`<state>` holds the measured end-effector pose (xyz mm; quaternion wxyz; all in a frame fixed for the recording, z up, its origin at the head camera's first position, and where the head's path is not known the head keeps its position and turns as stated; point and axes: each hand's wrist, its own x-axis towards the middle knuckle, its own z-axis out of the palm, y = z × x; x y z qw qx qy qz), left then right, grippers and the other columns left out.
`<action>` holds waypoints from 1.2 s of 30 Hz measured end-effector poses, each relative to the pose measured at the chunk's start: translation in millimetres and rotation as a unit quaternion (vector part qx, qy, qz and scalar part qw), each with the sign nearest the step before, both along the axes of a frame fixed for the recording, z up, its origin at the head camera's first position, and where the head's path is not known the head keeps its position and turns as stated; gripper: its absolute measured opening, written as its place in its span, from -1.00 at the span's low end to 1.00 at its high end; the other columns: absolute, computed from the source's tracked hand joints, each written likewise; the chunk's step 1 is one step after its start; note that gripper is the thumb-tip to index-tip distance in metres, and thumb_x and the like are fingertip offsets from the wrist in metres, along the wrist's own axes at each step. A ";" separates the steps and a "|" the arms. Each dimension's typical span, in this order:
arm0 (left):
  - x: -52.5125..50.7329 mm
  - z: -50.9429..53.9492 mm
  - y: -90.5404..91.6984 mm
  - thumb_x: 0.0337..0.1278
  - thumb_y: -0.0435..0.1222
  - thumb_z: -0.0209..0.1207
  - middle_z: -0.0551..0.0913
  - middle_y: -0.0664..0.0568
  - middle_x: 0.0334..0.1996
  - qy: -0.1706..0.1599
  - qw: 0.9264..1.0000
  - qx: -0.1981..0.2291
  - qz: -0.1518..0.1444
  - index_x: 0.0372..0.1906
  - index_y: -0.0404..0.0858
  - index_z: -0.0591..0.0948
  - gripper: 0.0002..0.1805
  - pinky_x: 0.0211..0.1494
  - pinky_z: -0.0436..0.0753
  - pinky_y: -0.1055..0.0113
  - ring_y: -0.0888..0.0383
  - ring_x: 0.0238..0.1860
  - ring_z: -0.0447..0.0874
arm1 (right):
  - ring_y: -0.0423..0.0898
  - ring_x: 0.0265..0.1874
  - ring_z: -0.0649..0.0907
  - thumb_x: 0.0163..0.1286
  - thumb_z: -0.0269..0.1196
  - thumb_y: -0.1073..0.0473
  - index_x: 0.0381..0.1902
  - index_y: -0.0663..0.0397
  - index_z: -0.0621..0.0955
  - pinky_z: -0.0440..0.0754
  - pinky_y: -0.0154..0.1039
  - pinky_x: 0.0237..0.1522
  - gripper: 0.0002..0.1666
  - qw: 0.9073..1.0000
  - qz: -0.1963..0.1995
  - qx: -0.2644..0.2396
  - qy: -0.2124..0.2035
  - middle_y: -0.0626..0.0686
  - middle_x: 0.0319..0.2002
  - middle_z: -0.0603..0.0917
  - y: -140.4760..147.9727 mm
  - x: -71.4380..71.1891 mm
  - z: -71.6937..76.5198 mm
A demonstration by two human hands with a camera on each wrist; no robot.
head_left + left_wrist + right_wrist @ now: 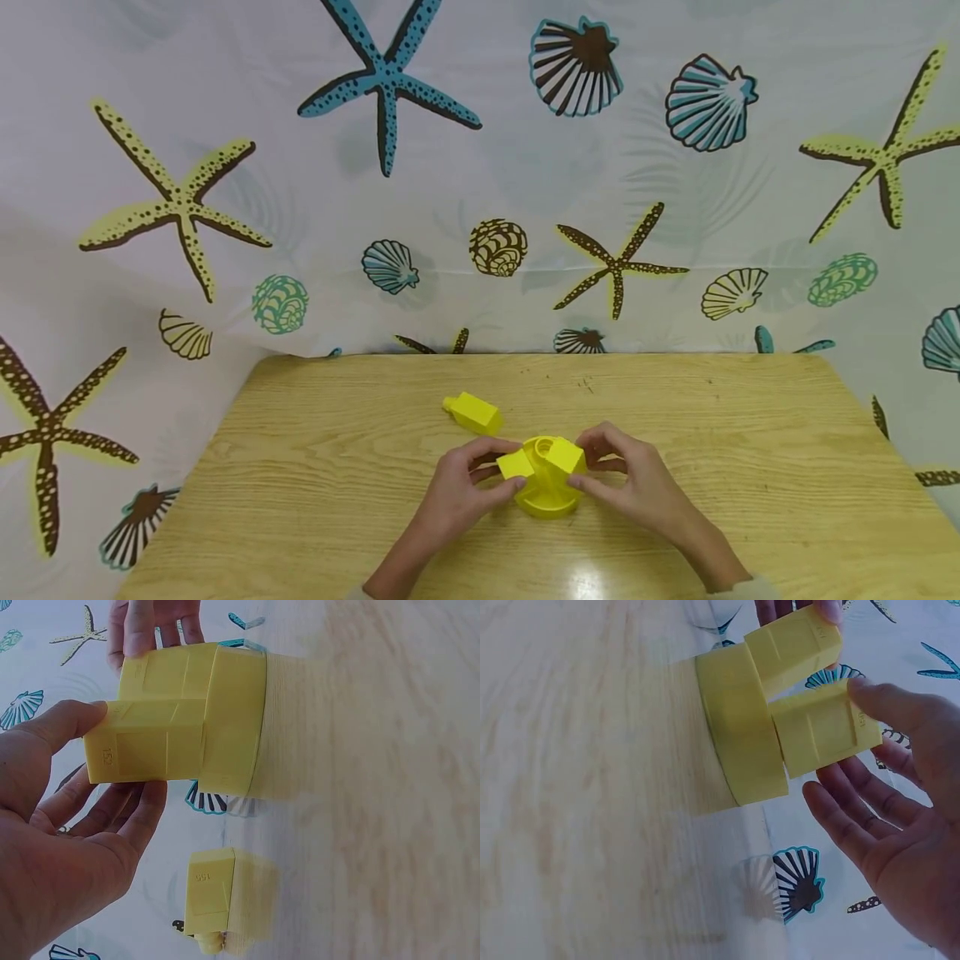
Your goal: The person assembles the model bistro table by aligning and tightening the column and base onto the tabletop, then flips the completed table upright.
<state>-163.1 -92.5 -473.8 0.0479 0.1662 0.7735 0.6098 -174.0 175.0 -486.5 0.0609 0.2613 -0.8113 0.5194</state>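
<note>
A round yellow base stands on the table, with a ring-shaped socket showing at its back. Thumb and fingers of my left hand pinch a yellow angular block at the base's left side; it is marked 152 in the left wrist view. My right hand pinches a similar yellow block at the right side. Both blocks stand upright against the base; how far they sit in it is hidden. Behind the left hand lies another yellow block, marked 155, with a round knob at one end.
The wooden table runs back to a hanging cloth printed with starfish and shells. This cloth also hangs along both sides of the table.
</note>
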 end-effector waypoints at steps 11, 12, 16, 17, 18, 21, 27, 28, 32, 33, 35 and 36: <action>-0.5 -0.7 -0.7 0.20 -0.38 0.43 0.65 -0.13 0.14 -0.004 1.000 0.001 0.003 0.11 -0.35 0.67 -0.61 0.21 0.67 0.24 -0.12 0.22 0.61 | 0.01 -0.03 0.72 0.29 0.46 0.38 0.09 0.04 0.61 0.78 -0.19 -0.07 -0.55 1.000 0.010 -0.017 0.012 0.01 0.06 0.69 -1.4 -1.4 -1.9; -0.5 -0.9 -0.9 0.20 -0.38 0.43 0.65 -0.13 0.13 -0.003 1.000 0.001 0.003 0.11 -0.36 0.67 -0.61 0.21 0.67 0.24 -0.12 0.21 0.61 | 0.04 0.02 0.72 0.30 0.45 0.38 0.10 0.06 0.60 0.77 -0.17 -0.04 -0.56 1.000 0.016 -0.024 0.006 0.04 0.11 0.68 -1.6 -1.4 -1.6; -0.3 -0.8 -0.7 0.19 -0.39 0.43 0.65 -0.14 0.13 -0.001 1.000 0.000 0.003 0.11 -0.36 0.66 -0.61 0.22 0.67 0.21 -0.13 0.21 0.61 | 0.12 0.06 0.72 0.30 0.43 0.42 0.10 0.14 0.57 0.77 -0.16 -0.02 -0.56 0.999 0.030 -0.040 -0.009 0.13 0.12 0.69 -2.1 -0.9 -1.0; -0.2 -0.6 -0.6 0.19 -0.39 0.43 0.65 -0.14 0.14 0.000 1.000 0.000 0.004 0.11 -0.36 0.66 -0.61 0.22 0.67 0.20 -0.13 0.21 0.61 | 0.12 0.05 0.72 0.29 0.43 0.43 0.11 0.16 0.57 0.77 -0.16 -0.03 -0.55 0.999 0.030 -0.041 -0.009 0.15 0.10 0.69 -2.1 -0.6 -0.8; -0.2 -0.7 -0.4 0.19 -0.39 0.43 0.65 -0.14 0.14 0.000 1.000 0.000 0.004 0.11 -0.35 0.67 -0.61 0.22 0.67 0.20 -0.13 0.21 0.61 | 0.12 0.04 0.72 0.28 0.44 0.43 0.12 0.18 0.56 0.77 -0.17 -0.04 -0.53 0.999 0.027 -0.041 -0.009 0.15 0.09 0.70 -1.9 -0.4 -0.6; -0.2 -0.6 0.1 0.19 -0.39 0.43 0.65 -0.14 0.14 -0.001 1.000 0.002 0.002 0.11 -0.34 0.67 -0.62 0.22 0.67 0.22 -0.12 0.21 0.62 | 0.12 0.00 0.73 0.25 0.47 0.41 0.14 0.23 0.56 0.79 -0.16 -0.07 -0.48 0.999 0.015 -0.039 -0.004 0.15 0.06 0.70 -1.6 0.6 0.7; -0.4 -1.0 0.2 0.20 -0.38 0.43 0.65 -0.15 0.14 0.001 1.000 0.005 -0.001 0.11 -0.34 0.67 -0.61 0.22 0.67 0.24 -0.11 0.22 0.61 | 0.00 -0.12 0.71 0.22 0.52 0.32 0.19 0.18 0.59 0.80 -0.22 -0.16 -0.42 1.000 -0.006 -0.020 0.006 0.07 0.01 0.70 -0.5 1.1 -0.1; -0.4 -0.9 0.2 0.20 -0.38 0.43 0.65 -0.14 0.14 0.002 1.000 0.005 0.000 0.11 -0.35 0.67 -0.61 0.22 0.67 0.24 -0.11 0.22 0.61 | -0.02 -0.14 0.71 0.21 0.53 0.30 0.19 0.15 0.60 0.80 -0.23 -0.18 -0.41 1.000 -0.007 -0.018 0.008 0.05 -0.01 0.70 -0.1 1.0 -0.6; -0.5 -1.1 0.0 0.19 -0.38 0.43 0.65 -0.14 0.14 0.004 1.000 0.004 0.001 0.11 -0.35 0.67 -0.61 0.22 0.67 0.22 -0.10 0.21 0.62 | -0.07 -0.21 0.70 0.19 0.56 0.22 0.24 0.09 0.60 0.80 -0.24 -0.22 -0.34 1.000 -0.011 -0.003 0.011 0.06 -0.01 0.69 1.4 0.4 -2.4; -0.5 -1.2 -0.1 0.19 -0.38 0.43 0.65 -0.14 0.14 0.004 1.000 0.004 0.001 0.11 -0.35 0.67 -0.61 0.22 0.67 0.21 -0.10 0.21 0.62 | -0.08 -0.21 0.70 0.19 0.56 0.20 0.26 0.09 0.59 0.80 -0.24 -0.22 -0.33 1.000 -0.010 0.002 0.012 0.09 0.01 0.69 1.7 0.3 -2.4; -0.6 -1.3 -0.2 0.19 -0.37 0.43 0.65 -0.13 0.14 0.004 1.000 0.002 0.001 0.11 -0.35 0.67 -0.61 0.23 0.66 0.18 -0.10 0.21 0.62 | -0.08 -0.20 0.70 0.19 0.56 0.15 0.28 0.09 0.59 0.80 -0.24 -0.22 -0.30 1.000 -0.009 0.010 0.004 0.09 0.04 0.69 3.0 0.2 -2.0; -0.6 -1.3 -0.2 0.20 -0.37 0.43 0.65 -0.13 0.14 0.004 1.000 0.001 0.002 0.11 -0.35 0.67 -0.61 0.23 0.66 0.17 -0.10 0.21 0.62 | -0.08 -0.19 0.70 0.19 0.56 0.15 0.28 0.07 0.59 0.80 -0.25 -0.21 -0.30 1.000 -0.008 0.011 -0.003 0.08 0.06 0.69 4.0 0.3 -1.3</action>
